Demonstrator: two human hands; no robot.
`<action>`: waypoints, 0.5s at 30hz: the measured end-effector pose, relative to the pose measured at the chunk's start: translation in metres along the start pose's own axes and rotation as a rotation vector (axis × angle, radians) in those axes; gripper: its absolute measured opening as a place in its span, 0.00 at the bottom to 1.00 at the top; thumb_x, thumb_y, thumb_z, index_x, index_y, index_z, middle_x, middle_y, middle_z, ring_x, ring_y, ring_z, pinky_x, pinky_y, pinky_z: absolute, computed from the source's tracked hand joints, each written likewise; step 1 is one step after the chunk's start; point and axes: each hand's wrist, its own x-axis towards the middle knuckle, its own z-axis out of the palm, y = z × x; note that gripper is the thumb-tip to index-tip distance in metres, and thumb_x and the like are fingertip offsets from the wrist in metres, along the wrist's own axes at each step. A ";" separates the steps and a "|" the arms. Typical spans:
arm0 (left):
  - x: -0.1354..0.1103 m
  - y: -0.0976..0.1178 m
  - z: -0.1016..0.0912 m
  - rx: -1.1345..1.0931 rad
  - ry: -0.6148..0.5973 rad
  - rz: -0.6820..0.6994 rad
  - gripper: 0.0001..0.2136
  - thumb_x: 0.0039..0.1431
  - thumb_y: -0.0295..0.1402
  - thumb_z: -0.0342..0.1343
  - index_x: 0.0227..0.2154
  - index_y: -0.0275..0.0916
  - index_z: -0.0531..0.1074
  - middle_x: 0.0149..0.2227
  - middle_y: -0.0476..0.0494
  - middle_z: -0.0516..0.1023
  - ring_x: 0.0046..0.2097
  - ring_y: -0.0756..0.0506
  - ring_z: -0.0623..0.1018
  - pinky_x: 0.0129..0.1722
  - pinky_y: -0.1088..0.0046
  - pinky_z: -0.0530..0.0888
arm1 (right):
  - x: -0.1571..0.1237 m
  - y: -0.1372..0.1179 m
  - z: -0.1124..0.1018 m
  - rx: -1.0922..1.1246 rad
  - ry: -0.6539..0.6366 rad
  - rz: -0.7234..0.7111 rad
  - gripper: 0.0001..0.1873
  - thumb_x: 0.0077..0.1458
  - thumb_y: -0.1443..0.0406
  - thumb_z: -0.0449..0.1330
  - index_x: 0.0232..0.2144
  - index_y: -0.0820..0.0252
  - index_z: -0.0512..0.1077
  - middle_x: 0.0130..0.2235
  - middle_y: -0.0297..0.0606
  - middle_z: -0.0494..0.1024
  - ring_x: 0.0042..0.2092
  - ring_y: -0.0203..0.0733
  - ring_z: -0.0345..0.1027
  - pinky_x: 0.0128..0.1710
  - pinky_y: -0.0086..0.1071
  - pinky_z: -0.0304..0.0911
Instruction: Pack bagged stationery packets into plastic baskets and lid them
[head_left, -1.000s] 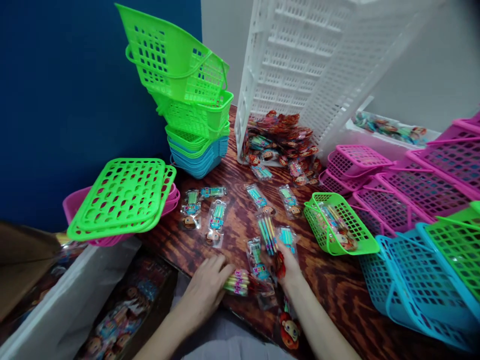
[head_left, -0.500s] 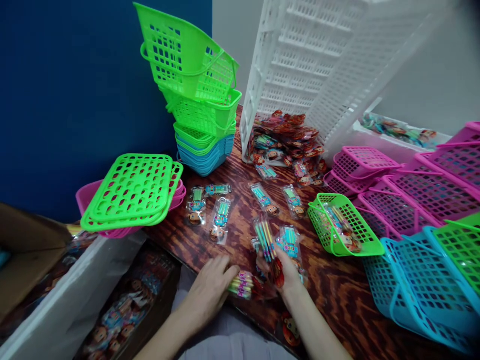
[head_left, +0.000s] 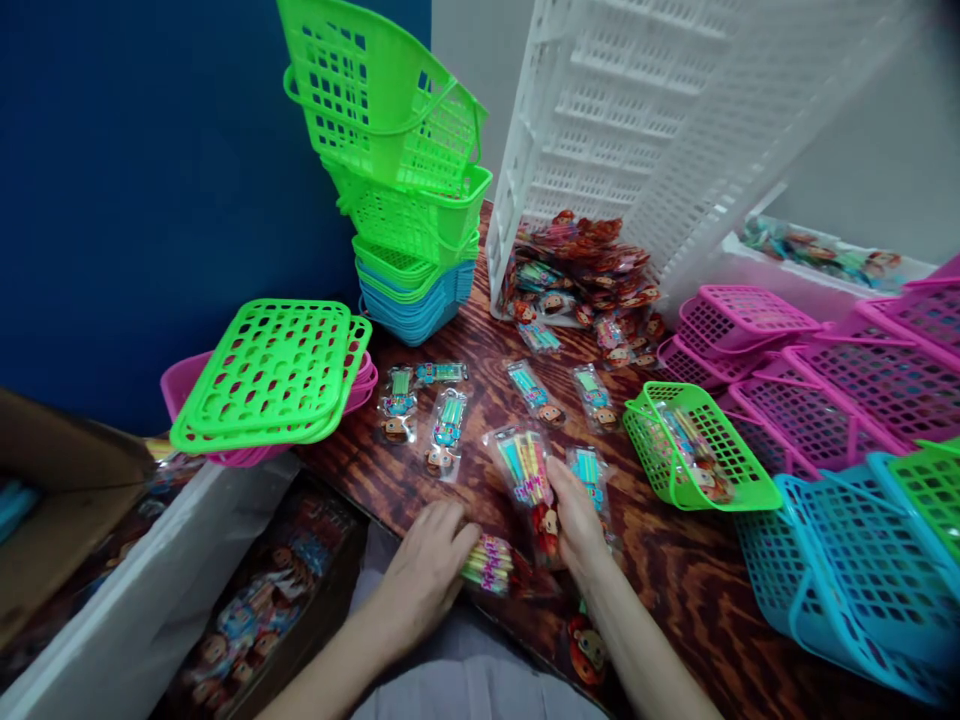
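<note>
My right hand (head_left: 576,520) is closed on the right edge of a clear packet of coloured sticks (head_left: 528,465), with a red-haired cartoon figure at its lower end. At the table's front edge, my left hand (head_left: 431,560) is closed over the end of another packet with yellowish sticks (head_left: 491,565). Part of that packet is hidden under the fingers. Just beyond my right hand lies a packet with green-blue sticks (head_left: 589,475). Several similar packets lie farther back, among them one packet (head_left: 448,430) left of centre.
A green basket (head_left: 697,445) holding packets stands on the right, beside pink baskets (head_left: 817,400) and blue baskets (head_left: 847,560). Green and blue baskets are stacked (head_left: 416,220) at the back. A white crate (head_left: 600,110) rises behind a packet heap (head_left: 592,265). Green lattice lids (head_left: 270,370) sit left.
My right hand has turned the packet so its front faces up and its sticks fan wider. My left hand stays on its packet. The whole view has shifted slightly.
</note>
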 end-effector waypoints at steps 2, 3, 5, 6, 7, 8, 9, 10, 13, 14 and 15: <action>-0.001 0.001 0.001 0.031 0.089 0.031 0.23 0.49 0.17 0.49 0.49 0.38 0.65 0.64 0.34 0.56 0.67 0.33 0.54 0.62 0.49 0.61 | -0.005 -0.008 0.001 -0.326 0.036 -0.236 0.17 0.61 0.49 0.56 0.36 0.54 0.76 0.35 0.35 0.79 0.38 0.43 0.71 0.38 0.32 0.64; -0.001 0.002 0.001 0.047 0.127 0.035 0.27 0.47 0.17 0.48 0.53 0.38 0.63 0.68 0.33 0.49 0.69 0.32 0.48 0.64 0.47 0.58 | -0.009 -0.011 0.002 -0.524 0.017 -0.357 0.17 0.64 0.52 0.53 0.38 0.54 0.75 0.35 0.36 0.79 0.37 0.43 0.71 0.38 0.32 0.62; -0.001 0.004 0.003 0.080 0.172 0.021 0.39 0.44 0.15 0.47 0.63 0.38 0.52 0.71 0.33 0.36 0.71 0.32 0.40 0.65 0.46 0.56 | -0.022 -0.013 0.005 -0.922 -0.121 -0.526 0.16 0.67 0.57 0.49 0.41 0.55 0.75 0.34 0.39 0.79 0.36 0.43 0.70 0.39 0.32 0.60; -0.001 0.004 0.004 0.102 0.188 0.014 0.43 0.43 0.14 0.47 0.66 0.39 0.45 0.71 0.32 0.32 0.71 0.31 0.39 0.64 0.45 0.55 | -0.030 -0.012 0.008 -1.095 -0.211 -0.581 0.16 0.68 0.59 0.48 0.41 0.56 0.75 0.34 0.40 0.78 0.35 0.43 0.70 0.38 0.33 0.59; 0.000 0.004 0.005 0.128 0.200 0.012 0.46 0.43 0.14 0.46 0.68 0.40 0.40 0.71 0.32 0.29 0.71 0.30 0.37 0.64 0.43 0.55 | -0.038 -0.011 0.012 -1.239 -0.298 -0.621 0.16 0.68 0.61 0.48 0.41 0.57 0.75 0.34 0.41 0.78 0.35 0.44 0.70 0.38 0.33 0.59; 0.001 0.004 0.005 0.159 0.210 0.018 0.47 0.43 0.14 0.46 0.69 0.41 0.37 0.71 0.31 0.28 0.71 0.29 0.37 0.64 0.41 0.53 | -0.047 -0.009 0.016 -1.351 -0.368 -0.648 0.15 0.68 0.63 0.49 0.42 0.58 0.75 0.34 0.43 0.78 0.36 0.45 0.70 0.38 0.34 0.59; 0.003 0.003 0.004 0.193 0.213 0.032 0.47 0.45 0.14 0.46 0.69 0.42 0.37 0.72 0.31 0.29 0.71 0.29 0.37 0.64 0.39 0.50 | -0.055 -0.008 0.021 -1.429 -0.412 -0.663 0.14 0.67 0.64 0.49 0.43 0.60 0.75 0.36 0.44 0.78 0.37 0.46 0.70 0.37 0.34 0.59; 0.005 0.003 0.003 0.224 0.205 0.057 0.45 0.48 0.15 0.46 0.69 0.42 0.37 0.72 0.30 0.33 0.71 0.29 0.38 0.64 0.38 0.47 | -0.062 -0.008 0.025 -1.473 -0.435 -0.666 0.13 0.66 0.64 0.51 0.44 0.61 0.75 0.38 0.46 0.78 0.39 0.47 0.70 0.38 0.35 0.60; 0.014 0.001 -0.005 0.247 0.073 0.161 0.40 0.55 0.18 0.45 0.69 0.41 0.38 0.67 0.33 0.58 0.68 0.34 0.54 0.65 0.38 0.39 | -0.075 -0.015 0.025 -1.404 -0.471 -0.602 0.12 0.64 0.62 0.56 0.47 0.59 0.74 0.45 0.46 0.78 0.45 0.49 0.70 0.43 0.37 0.63; 0.018 0.000 -0.009 0.237 0.005 0.179 0.39 0.56 0.18 0.45 0.69 0.40 0.38 0.62 0.34 0.65 0.65 0.36 0.62 0.65 0.40 0.40 | -0.077 -0.019 0.019 -1.323 -0.487 -0.555 0.12 0.64 0.61 0.57 0.47 0.56 0.74 0.45 0.44 0.78 0.46 0.48 0.70 0.45 0.37 0.63; 0.022 -0.001 -0.012 0.223 -0.061 0.182 0.38 0.56 0.19 0.46 0.69 0.37 0.40 0.58 0.35 0.70 0.61 0.37 0.67 0.66 0.43 0.43 | -0.078 -0.022 0.010 -1.228 -0.479 -0.502 0.12 0.64 0.59 0.57 0.46 0.54 0.74 0.45 0.41 0.78 0.46 0.47 0.70 0.46 0.37 0.63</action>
